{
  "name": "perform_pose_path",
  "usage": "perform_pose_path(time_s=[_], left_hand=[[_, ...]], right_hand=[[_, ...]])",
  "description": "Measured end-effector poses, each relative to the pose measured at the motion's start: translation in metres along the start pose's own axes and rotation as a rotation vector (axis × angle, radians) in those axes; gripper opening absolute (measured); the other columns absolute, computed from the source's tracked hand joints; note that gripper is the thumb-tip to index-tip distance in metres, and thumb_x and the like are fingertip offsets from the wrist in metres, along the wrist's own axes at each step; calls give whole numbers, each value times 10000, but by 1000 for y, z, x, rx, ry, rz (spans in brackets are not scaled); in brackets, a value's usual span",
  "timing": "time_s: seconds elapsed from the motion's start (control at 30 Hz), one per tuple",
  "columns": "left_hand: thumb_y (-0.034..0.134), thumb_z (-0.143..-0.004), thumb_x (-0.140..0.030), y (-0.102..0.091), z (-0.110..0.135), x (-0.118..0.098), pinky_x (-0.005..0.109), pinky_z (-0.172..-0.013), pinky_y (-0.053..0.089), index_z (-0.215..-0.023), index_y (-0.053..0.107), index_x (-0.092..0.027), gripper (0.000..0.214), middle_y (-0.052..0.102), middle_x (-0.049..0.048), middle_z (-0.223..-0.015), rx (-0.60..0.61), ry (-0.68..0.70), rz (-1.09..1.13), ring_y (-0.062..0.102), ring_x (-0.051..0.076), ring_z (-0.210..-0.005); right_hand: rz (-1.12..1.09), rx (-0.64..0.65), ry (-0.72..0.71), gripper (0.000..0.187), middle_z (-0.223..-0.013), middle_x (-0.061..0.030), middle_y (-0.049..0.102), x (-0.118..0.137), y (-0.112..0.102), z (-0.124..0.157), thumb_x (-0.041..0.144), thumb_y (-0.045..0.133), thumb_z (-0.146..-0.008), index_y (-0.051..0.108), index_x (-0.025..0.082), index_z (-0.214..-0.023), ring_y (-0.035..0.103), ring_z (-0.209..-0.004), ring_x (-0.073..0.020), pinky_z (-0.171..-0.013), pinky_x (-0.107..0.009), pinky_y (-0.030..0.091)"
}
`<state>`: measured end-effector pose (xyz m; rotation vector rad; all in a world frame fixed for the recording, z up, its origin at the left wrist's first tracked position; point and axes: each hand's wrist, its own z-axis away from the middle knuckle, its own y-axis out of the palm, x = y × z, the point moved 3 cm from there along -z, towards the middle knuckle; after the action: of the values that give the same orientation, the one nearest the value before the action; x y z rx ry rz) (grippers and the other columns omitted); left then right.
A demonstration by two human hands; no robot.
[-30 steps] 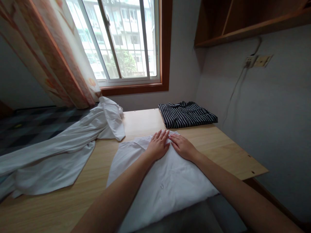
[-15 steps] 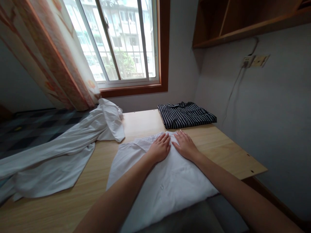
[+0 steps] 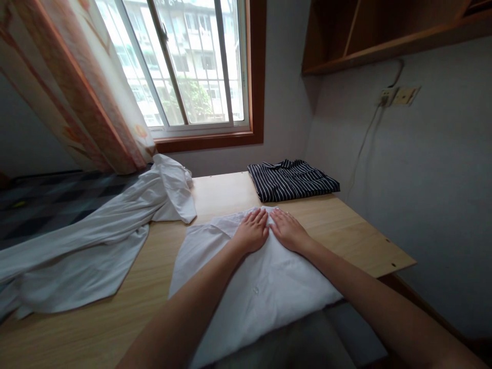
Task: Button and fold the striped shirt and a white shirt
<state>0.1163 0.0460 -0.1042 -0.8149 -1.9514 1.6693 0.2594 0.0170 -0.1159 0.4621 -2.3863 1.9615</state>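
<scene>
A folded white shirt (image 3: pixel 261 292) lies on the wooden table (image 3: pixel 357 236) right in front of me, its near edge hanging over the table's front. My left hand (image 3: pixel 251 231) and my right hand (image 3: pixel 287 229) rest flat side by side on the shirt's far end, fingers stretched out and pressed onto the cloth. Neither hand grips anything.
A folded dark striped shirt (image 3: pixel 292 179) sits at the table's far right. A loose white garment (image 3: pixel 96 241) sprawls over the left of the table. Behind are a window (image 3: pixel 192 66), a curtain (image 3: pixel 77 87), a wall shelf (image 3: pixel 384 31) and a socket with cable (image 3: pixel 388 96).
Both hands have shifted only slightly on the shirt's far end, staying flat and close together. The view has drifted a little to the right.
</scene>
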Motion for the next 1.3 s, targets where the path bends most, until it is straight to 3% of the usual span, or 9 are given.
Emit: perform_pose_path(time_s=[0.2, 0.37, 0.43, 0.53, 0.63, 0.73, 0.93, 1.13, 1.3], left_hand=[[389, -962, -285, -11, 8, -10, 437, -1216, 228, -1436, 463, -71, 525, 446, 145, -1520, -125, 84, -25, 342, 258, -1448], [484, -901, -213, -40, 32, -24, 473, -1213, 242, -1397, 505, -84, 513, 520, 143, -1462, -202, 232, -40, 428, 273, -1387], [469, -911, -201, -55, 49, -13, 459, -1182, 319, -1361, 549, -143, 461, 585, 107, -1401, -243, 162, 10, 495, 249, -1327], [414, -938, -201, -68, 84, 24, 427, -1119, 417, -1323, 583, -134, 425, 629, 122, -1335, -267, -27, 68, 537, 240, -1276], [465, -927, -261, -63, 121, 62, 418, -1134, 403, -1381, 537, -133, 478, 582, 131, -1397, -171, -134, 142, 513, 246, -1311], [454, -958, -435, -50, 142, 81, 430, -1189, 314, -1454, 465, -185, 556, 470, 84, -1513, -15, -111, 152, 403, 238, -1413], [322, -987, -552, -35, 135, 90, 449, -1222, 204, -1502, 403, -222, 617, 337, 55, -1585, 45, -211, 1, 272, 232, -1482], [340, -980, -542, -39, 125, 96, 443, -1222, 212, -1494, 413, -209, 616, 374, 59, -1571, 66, -191, 15, 295, 229, -1473], [397, -968, -395, -50, 131, 95, 438, -1176, 334, -1389, 531, -151, 504, 514, 117, -1471, -105, -143, 41, 449, 236, -1372]], right_hand=[[21, 67, 47, 546, -1600, -105, 305, -1, -3, 2, 403, 324, -1019, 383, 193, -1519, 240, -1488, -232, -1210, -477, 142], [19, 92, 50, 514, -1591, -126, 324, 2, -7, 3, 421, 304, -1027, 440, 239, -1487, 258, -1480, -250, -1191, -499, 159], [26, 95, 48, 508, -1596, -120, 315, 3, -7, 4, 425, 311, -1026, 417, 277, -1500, 246, -1484, -251, -1183, -516, 159], [39, 89, 44, 512, -1601, -119, 304, 4, -5, 5, 421, 316, -1025, 389, 291, -1515, 233, -1489, -247, -1181, -515, 156], [58, 77, 42, 517, -1601, -129, 301, 3, -1, 4, 412, 320, -1023, 394, 270, -1515, 226, -1491, -248, -1184, -502, 149], [64, 70, 32, 521, -1598, -127, 310, 1, 1, 4, 421, 331, -1017, 401, 270, -1512, 236, -1487, -253, -1184, -492, 154], [79, 66, 32, 504, -1587, -105, 341, 2, -3, 5, 422, 328, -1018, 419, 305, -1500, 261, -1477, -242, -1184, -490, 151], [131, 68, 8, 524, -1582, -114, 348, 3, -6, 2, 423, 314, -1021, 394, 274, -1517, 256, -1477, -255, -1193, -490, 105], [53, 76, 42, 531, -1585, -89, 350, -5, -2, -10, 443, 339, -1014, 399, 267, -1511, 269, -1470, -251, -1189, -472, 155]])
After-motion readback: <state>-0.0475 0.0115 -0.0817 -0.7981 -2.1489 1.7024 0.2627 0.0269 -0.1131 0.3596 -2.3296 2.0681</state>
